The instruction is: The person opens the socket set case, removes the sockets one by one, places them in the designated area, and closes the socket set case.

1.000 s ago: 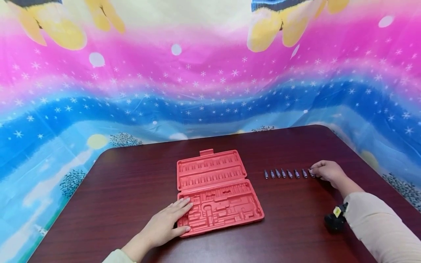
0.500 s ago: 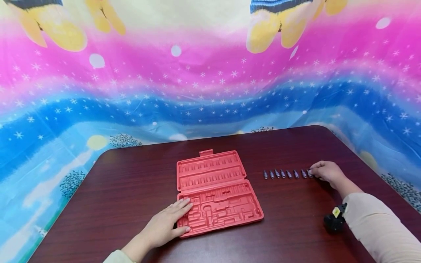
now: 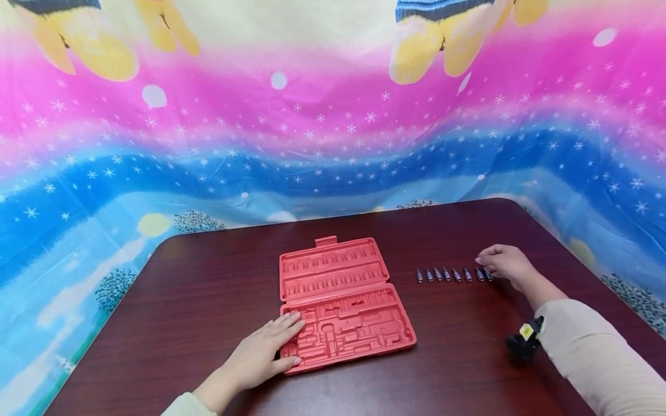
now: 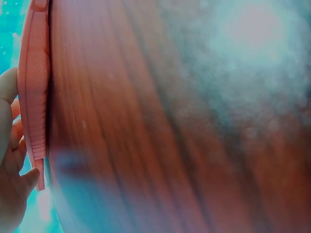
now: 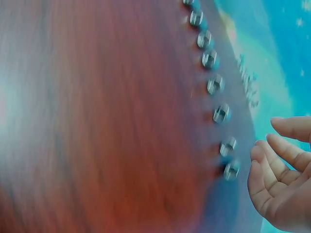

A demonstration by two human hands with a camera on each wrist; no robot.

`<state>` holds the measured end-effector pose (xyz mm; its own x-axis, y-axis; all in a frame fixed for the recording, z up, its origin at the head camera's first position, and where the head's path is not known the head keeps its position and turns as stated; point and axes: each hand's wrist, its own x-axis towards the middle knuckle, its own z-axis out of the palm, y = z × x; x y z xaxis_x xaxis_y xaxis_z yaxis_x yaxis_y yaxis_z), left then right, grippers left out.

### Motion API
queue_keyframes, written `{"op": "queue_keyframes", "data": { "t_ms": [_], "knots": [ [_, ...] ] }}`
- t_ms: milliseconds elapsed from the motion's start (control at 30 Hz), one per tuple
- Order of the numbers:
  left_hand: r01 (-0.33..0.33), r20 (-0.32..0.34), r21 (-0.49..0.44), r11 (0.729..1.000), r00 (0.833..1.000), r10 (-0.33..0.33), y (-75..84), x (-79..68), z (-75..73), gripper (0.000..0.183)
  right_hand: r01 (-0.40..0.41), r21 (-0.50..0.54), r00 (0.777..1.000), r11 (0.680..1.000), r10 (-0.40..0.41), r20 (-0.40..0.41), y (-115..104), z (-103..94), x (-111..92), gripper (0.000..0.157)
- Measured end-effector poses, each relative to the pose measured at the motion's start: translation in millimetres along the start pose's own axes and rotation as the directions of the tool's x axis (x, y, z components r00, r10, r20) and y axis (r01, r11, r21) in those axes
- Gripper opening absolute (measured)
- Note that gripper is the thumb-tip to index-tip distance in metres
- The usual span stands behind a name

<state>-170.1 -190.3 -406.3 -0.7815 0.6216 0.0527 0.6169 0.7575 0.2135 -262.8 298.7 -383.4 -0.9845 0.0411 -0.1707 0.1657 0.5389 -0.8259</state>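
Note:
A red plastic tool case lies unfolded on the table, its moulded slots showing. My left hand rests on the left edge of its lower half, fingers straight; the left wrist view shows that hand beside the case's side wall. To the right of the case stretches a row of several small metal bit sockets. Over the row's right end hovers my right hand. In the right wrist view its fingers are loosely bent with nothing between them, apart from the end bit socket.
The dark reddish-brown table has rounded far corners. A colourful printed curtain hangs behind it and along its sides. A black camera hangs beneath the right sleeve.
The rightmost bit socket has shifted left, close to its neighbour. My right hand has let go of it and lifted slightly up and left. My left hand stays put.

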Motion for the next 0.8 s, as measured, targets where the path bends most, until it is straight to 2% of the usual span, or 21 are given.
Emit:
{"op": "queue_keyframes", "data": {
  "t_ms": [300, 467, 633, 800],
  "knots": [
    [-0.009, -0.011, 0.008, 1.0, 1.0, 0.009, 0.6, 0.2, 0.0, 0.059, 0.079, 0.068, 0.994, 0.994, -0.084, 0.065, -47, 34.5, 6, 0.043],
    [-0.005, -0.01, 0.002, 1.0, 1.0, 0.005, -0.3, -1.0, 1.4, 0.059, 0.088, 0.131, 0.987, 0.987, -0.105, 0.123, -70, 66.4, 19, 0.037],
    [0.0, -0.009, -0.005, 1.0, 1.0, 0.0, -0.2, -0.4, 0.4, 0.06, 0.063, 0.158, 0.98, 0.985, -0.091, 0.176, -88, 98.2, 34, 0.031],
    [0.007, -0.005, -0.014, 1.0, 1.0, -0.007, -0.9, -0.2, 0.5, 0.06, 0.027, 0.112, 0.981, 0.993, -0.048, 0.187, -99, 121.9, 45, 0.033]
  ]
}}
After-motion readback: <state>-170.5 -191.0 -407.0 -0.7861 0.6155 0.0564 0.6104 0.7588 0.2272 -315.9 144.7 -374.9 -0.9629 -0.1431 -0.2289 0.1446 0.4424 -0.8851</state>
